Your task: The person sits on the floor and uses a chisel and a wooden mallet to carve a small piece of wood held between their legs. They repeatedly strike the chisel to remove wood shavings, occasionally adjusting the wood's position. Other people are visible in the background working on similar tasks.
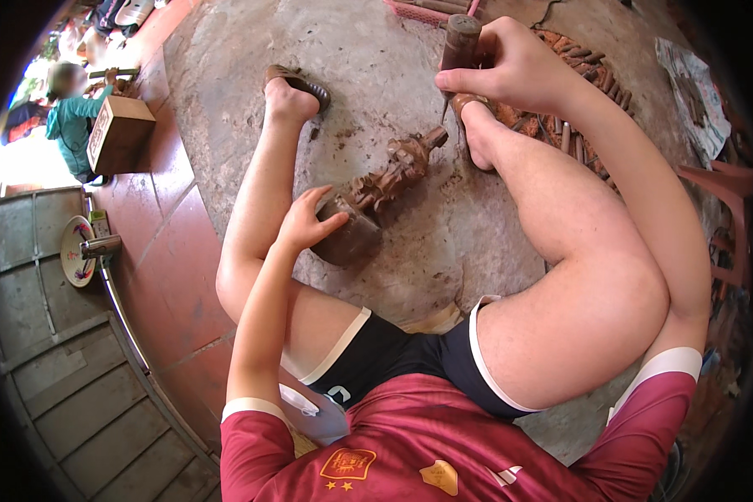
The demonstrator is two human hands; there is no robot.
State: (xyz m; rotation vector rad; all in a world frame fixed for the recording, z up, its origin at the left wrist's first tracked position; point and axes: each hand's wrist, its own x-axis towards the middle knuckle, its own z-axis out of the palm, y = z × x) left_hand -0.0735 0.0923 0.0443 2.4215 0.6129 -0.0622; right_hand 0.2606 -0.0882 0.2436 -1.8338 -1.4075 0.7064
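A dark brown wood carving [389, 180] lies aslant on the concrete between my legs. It has a thick round base and a knobbly carved upper part that narrows to a stub. My left hand [305, 222] is on the base, thumb and fingers spread around its near left edge. Raised beyond the carving's far end, my right hand [506, 71] is closed around a thick dark wooden cylinder [462, 40]. A thin dark point shows below that cylinder; whether it belongs to it or is a separate tool, I cannot tell.
Several chisels [615, 92] lie among reddish wood shavings beyond my right leg. Near them are a white printed sack [696, 100] and a red plastic stool [728, 188]. A pink basket [422, 10] stands far ahead. Leftward, a fan [79, 251] and a person in green beside a wooden box [125, 134].
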